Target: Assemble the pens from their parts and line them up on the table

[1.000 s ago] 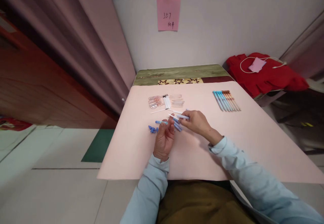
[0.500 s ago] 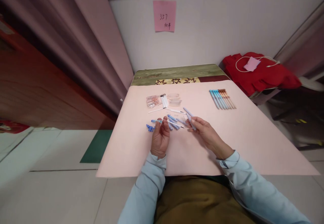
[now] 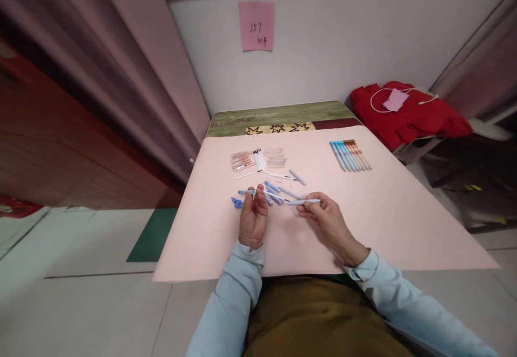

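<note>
My left hand [image 3: 253, 219] is closed on a pen's blue upper part [image 3: 243, 191], from which a thin white refill [image 3: 274, 196] sticks out to the right. Between the fingertips of my right hand [image 3: 325, 214] is a pale lilac pen barrel [image 3: 309, 202], held level. Its left end is close to the refill's dark tip; whether they touch I cannot tell. Several blue and lilac pen parts [image 3: 274, 191] lie just beyond my hands. Small blue pieces [image 3: 237, 203] sit left of my left hand. A loose lilac barrel [image 3: 298, 177] rests farther back.
Clear pinkish pen barrels [image 3: 242, 161] and white refills [image 3: 259, 159] lie in groups toward the back. A row of blue and brown pens [image 3: 349, 155] is at the right. Red cloth [image 3: 407, 117] is beyond the table's right side.
My right hand has turned the lilac barrel from steeply tilted to level, its end now near the refill's tip. My left hand has kept its hold on the pen part.
</note>
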